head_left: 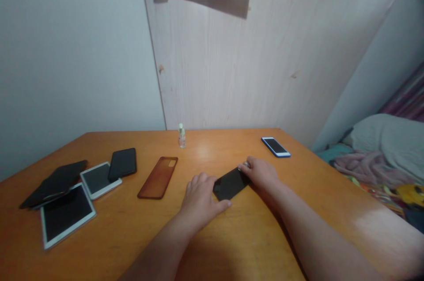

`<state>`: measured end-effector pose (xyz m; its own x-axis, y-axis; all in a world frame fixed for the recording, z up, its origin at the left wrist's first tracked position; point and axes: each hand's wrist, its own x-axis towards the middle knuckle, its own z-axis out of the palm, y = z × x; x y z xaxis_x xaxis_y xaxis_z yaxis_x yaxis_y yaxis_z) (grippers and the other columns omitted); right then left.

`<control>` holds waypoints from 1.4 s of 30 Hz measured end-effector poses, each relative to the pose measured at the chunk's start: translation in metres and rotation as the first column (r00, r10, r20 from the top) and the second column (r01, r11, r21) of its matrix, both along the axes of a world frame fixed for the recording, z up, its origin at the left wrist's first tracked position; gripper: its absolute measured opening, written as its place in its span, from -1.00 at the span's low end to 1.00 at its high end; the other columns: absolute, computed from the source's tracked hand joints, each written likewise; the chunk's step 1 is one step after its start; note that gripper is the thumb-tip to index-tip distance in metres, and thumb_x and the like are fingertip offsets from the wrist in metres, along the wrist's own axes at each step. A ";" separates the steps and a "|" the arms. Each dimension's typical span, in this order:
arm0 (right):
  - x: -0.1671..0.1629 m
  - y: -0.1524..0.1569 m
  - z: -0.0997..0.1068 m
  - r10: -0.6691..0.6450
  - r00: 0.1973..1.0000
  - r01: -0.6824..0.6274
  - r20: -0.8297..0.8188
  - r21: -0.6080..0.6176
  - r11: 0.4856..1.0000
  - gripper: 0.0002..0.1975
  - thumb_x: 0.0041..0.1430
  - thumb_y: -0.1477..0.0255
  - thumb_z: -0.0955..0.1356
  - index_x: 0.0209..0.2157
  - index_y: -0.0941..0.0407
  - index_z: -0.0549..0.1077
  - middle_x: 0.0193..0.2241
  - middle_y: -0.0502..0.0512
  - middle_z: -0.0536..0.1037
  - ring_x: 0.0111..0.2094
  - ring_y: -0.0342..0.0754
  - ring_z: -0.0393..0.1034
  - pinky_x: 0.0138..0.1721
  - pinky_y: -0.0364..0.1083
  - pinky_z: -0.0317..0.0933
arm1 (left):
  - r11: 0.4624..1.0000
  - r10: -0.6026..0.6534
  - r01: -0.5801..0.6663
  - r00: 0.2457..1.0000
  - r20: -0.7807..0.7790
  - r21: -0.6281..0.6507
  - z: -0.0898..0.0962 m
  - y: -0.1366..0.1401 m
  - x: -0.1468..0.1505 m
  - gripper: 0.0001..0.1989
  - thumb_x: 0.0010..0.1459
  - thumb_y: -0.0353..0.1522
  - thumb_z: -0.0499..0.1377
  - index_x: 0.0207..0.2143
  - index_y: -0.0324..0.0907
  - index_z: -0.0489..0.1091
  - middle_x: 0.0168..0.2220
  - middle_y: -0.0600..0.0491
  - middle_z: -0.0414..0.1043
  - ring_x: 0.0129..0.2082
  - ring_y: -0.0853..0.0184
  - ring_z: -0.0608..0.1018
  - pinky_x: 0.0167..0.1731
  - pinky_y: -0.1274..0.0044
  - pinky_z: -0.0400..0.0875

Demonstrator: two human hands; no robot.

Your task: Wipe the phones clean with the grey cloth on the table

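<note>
A black smartphone [231, 184] lies slantwise near the middle of the wooden table, its dark flat face up. My right hand [261, 172] is closed on its right end, with thumb and fingers around the edge. At the phone's left end is my left hand [200, 199], thumb and fingers apart; whether it touches the phone I cannot tell. Left of that hand lies an empty brown phone case [158, 179] with a camera cutout.
A small clear bottle [182, 137] stands at the back. A blue-edged phone [275, 146] lies back right. On the left are two white tablets [68, 217], a black device [123, 164] and a dark folding cover [59, 181]. Bedding [380, 148] is beyond the table's right edge.
</note>
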<state>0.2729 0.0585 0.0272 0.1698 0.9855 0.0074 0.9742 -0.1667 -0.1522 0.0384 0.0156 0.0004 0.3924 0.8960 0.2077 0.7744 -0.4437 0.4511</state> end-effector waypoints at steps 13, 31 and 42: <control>-0.003 0.003 0.001 -0.050 0.999 0.050 0.001 0.032 0.998 -0.54 0.27 -0.03 0.22 -0.29 0.07 0.45 -0.26 0.16 0.60 -0.22 0.06 0.47 -0.40 -0.10 0.02 | 1.000 0.013 -0.013 1.000 -0.011 -0.004 0.004 -0.001 0.001 -0.41 -0.02 0.02 0.30 0.00 -0.09 0.42 -0.10 -0.05 0.37 -0.05 0.06 0.40 -0.08 0.34 0.29; -0.015 -0.002 0.000 0.025 1.000 -0.025 0.011 0.049 0.998 -0.56 0.28 0.00 0.23 -0.29 0.08 0.46 -0.27 0.17 0.61 -0.23 0.05 0.48 -0.40 -0.09 0.01 | 1.000 0.018 -0.018 1.000 -0.014 -0.014 0.001 0.000 0.000 -0.41 -0.02 0.03 0.30 0.00 -0.06 0.42 -0.08 -0.05 0.38 -0.05 0.06 0.40 -0.10 0.35 0.30; -0.005 -0.001 0.003 -0.032 0.999 0.032 0.000 0.024 0.999 -0.57 0.29 0.02 0.23 -0.30 0.08 0.47 -0.26 0.19 0.60 -0.24 0.07 0.46 -0.41 -0.09 0.01 | 1.000 0.004 -0.004 1.000 0.010 0.017 -0.001 0.001 0.000 -0.41 -0.03 0.04 0.30 -0.02 -0.07 0.42 -0.11 -0.04 0.38 -0.07 0.06 0.40 -0.10 0.33 0.30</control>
<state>0.2676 0.0571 0.0305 0.2013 0.9790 0.0313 0.9685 -0.1942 -0.1557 0.0381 0.0162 -0.0007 0.3865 0.8939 0.2272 0.7715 -0.4483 0.4513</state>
